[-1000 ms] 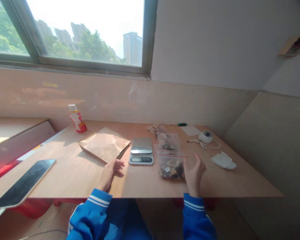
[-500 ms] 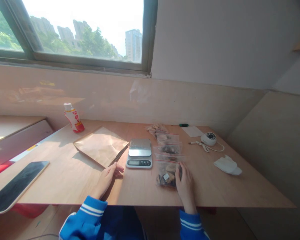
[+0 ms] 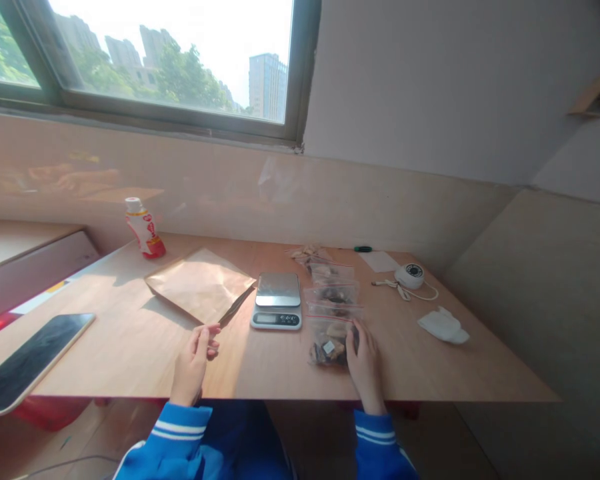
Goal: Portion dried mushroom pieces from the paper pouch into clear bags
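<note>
Head view, front bag (image 3: 326, 348), right edge at right fingers (image 3: 364, 337), grip unclear, left fingers (image 3: 211, 330) loosely curled

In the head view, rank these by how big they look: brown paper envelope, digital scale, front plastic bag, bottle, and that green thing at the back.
Brown paper envelope
Digital scale and front plastic bag: too alike to rank; the right hand covers part of the bag
Bottle
Green thing
</note>
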`<state>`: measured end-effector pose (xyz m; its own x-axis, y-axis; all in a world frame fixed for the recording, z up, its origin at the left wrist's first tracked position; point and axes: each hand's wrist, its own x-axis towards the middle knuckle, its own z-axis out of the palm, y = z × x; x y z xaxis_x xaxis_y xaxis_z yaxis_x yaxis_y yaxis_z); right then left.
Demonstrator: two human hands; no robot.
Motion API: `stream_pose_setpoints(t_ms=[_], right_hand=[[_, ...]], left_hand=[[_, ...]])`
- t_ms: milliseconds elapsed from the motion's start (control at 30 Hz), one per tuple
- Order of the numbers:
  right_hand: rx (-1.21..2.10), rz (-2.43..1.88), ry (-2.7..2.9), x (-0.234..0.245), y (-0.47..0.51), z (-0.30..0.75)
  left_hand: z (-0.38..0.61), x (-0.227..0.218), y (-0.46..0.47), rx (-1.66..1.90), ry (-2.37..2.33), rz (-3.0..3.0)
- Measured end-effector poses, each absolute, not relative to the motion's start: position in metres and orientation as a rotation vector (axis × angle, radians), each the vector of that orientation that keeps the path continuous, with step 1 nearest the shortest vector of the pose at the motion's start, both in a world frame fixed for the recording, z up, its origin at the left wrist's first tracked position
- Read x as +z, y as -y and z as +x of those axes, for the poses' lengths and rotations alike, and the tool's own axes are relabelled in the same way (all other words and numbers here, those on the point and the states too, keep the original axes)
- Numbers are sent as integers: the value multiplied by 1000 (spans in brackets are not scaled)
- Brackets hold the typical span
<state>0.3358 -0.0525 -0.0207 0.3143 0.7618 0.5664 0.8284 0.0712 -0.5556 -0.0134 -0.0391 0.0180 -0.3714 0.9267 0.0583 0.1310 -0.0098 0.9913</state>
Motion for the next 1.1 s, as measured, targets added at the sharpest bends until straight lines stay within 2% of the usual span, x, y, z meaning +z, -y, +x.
stream_pose_setpoints(t_ms=[233,333,467,600,800,900,1100], right_hand=[[-112,-1679,1458,-21,52,337],[-105,-1684,1449,-20,52,336],[-96,-1694,1426,-20,51,335],[-96,-1692,1438,-21,50,336],[-95,-1686,1436,-23,49,337],[-94,-1677,1449,-22,50,338],[-97,-1674,1464,-24,51,338]], left_hand=[[-45,10,35,1332,-1966,1676],[-48,16,27,1111,-2154,1871],[-56,25,8,842,-2235,2049],[-71,27,-7,728,-2233,2189],[-71,54,-10,965,-2187,2231],[-66,86,-12,1217,-2244,1972],[-77,128,-11,1273,-2404,1519]])
